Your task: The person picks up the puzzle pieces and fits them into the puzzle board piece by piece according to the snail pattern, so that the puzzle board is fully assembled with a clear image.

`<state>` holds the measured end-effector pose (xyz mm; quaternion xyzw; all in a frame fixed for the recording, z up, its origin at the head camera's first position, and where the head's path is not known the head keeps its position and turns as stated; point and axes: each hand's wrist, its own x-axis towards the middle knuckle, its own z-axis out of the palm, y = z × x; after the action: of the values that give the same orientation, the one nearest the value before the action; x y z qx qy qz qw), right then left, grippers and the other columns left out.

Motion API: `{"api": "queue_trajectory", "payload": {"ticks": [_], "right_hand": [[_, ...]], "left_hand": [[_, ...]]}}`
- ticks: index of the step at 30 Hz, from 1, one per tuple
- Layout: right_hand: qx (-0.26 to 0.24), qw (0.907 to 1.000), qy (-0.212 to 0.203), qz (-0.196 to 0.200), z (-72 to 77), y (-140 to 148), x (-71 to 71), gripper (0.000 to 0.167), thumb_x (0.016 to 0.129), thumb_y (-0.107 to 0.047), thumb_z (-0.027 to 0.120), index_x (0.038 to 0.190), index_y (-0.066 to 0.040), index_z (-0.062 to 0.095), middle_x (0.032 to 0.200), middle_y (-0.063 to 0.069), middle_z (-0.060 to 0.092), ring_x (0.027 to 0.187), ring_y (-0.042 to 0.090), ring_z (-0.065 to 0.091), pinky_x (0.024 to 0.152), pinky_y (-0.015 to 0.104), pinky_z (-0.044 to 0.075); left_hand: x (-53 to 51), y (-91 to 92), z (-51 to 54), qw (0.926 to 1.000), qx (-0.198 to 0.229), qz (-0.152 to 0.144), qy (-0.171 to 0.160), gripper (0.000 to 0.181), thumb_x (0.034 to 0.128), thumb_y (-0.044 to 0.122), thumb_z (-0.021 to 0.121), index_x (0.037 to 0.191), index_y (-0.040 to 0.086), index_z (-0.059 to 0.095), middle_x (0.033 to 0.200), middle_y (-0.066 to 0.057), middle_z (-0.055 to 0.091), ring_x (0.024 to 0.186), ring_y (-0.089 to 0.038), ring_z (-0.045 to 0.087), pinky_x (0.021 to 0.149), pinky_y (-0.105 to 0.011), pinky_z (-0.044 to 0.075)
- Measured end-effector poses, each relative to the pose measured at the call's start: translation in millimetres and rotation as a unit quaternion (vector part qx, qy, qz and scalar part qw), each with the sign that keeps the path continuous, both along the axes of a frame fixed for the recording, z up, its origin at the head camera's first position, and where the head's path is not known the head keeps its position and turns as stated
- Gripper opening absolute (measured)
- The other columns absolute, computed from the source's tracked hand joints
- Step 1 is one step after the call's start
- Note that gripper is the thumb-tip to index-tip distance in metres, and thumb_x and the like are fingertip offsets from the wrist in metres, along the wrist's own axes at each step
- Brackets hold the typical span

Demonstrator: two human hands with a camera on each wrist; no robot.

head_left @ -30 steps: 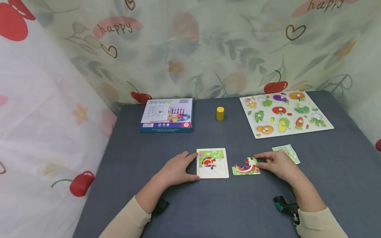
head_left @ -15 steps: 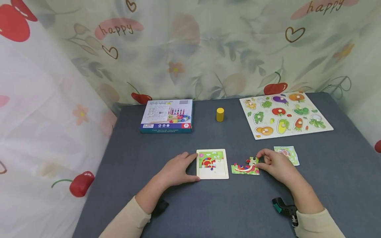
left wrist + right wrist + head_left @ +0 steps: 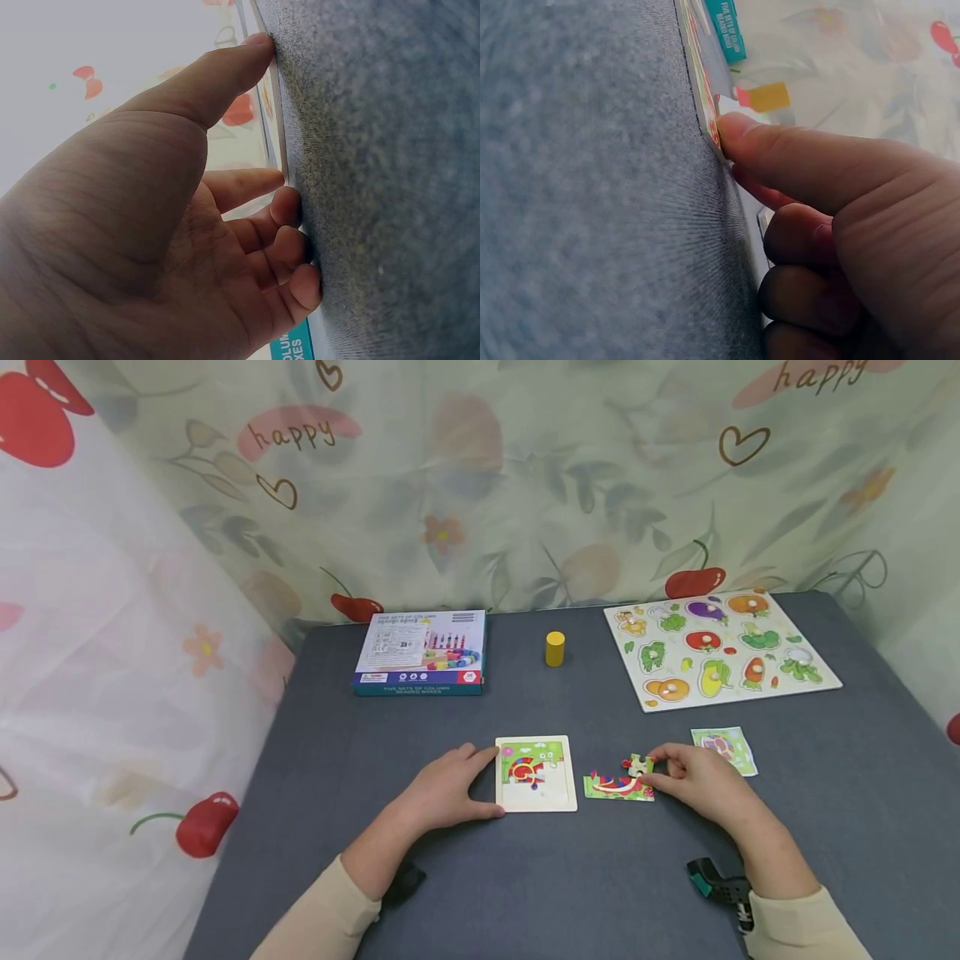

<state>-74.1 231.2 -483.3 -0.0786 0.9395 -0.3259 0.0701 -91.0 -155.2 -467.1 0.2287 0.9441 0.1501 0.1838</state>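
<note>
A small pale puzzle tray [image 3: 553, 797] lies flat, its upper part filled with green and red picture pieces. My left hand [image 3: 447, 787] touches its left side, index finger at the upper corner and thumb at the lower one. To the right of the tray, several puzzle pieces [image 3: 613, 787] lie together on the cloth. My right hand [image 3: 699, 778] pinches a puzzle piece [image 3: 638, 766] at their upper right between thumb and index finger. In the right wrist view the thumb [image 3: 742, 135] covers part of that piece; the other fingers are curled.
Beyond the right hand lies a picture card [image 3: 738, 750]. Toward the back stand a boxed bead set [image 3: 420, 652], a yellow cylinder [image 3: 554, 649] and a vegetable peg board [image 3: 727, 652]. A patterned curtain [image 3: 517, 485] hangs behind the dark tablecloth [image 3: 570, 885].
My right hand has shifted slightly, and the pinched piece sits a little differently against the others. The card beside it has turned a little. The left hand and tray stay put.
</note>
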Motion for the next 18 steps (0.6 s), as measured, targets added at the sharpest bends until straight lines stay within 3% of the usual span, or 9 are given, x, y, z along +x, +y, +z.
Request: {"api": "queue_trajectory", "payload": {"ticks": [9, 18], "right_hand": [[-0.012, 0.9996, -0.025, 0.011, 2.7, 1.9, 1.2, 0.044, 0.084, -0.032, 0.086, 0.111, -0.003, 0.069, 0.062, -0.004, 0.039, 0.055, 0.013, 0.034, 0.055, 0.030, 0.032], [0.024, 0.9987, 0.021, 0.039, 1.0, 2.9, 2.0, 0.033, 0.089, -0.029, 0.082, 0.110, -0.006, 0.072, 0.060, -0.005, 0.039, 0.054, 0.012, 0.035, 0.057, 0.030, 0.032]], "left_hand": [[-0.5, -0.4, -0.2, 1.0000, 0.004, -0.003, -0.003, 0.094, 0.0826, 0.062, 0.077, 0.158, 0.019, 0.042, 0.132, -0.008, 0.056, 0.112, -0.022, 0.053, 0.095, -0.044, 0.048], [-0.1, -0.5, 1.5, 1.0000, 0.004, 0.000, -0.006, 0.094, 0.0826, 0.063, 0.077, 0.158, 0.019, 0.042, 0.131, -0.009, 0.056, 0.110, -0.021, 0.053, 0.093, -0.042, 0.048]]}}
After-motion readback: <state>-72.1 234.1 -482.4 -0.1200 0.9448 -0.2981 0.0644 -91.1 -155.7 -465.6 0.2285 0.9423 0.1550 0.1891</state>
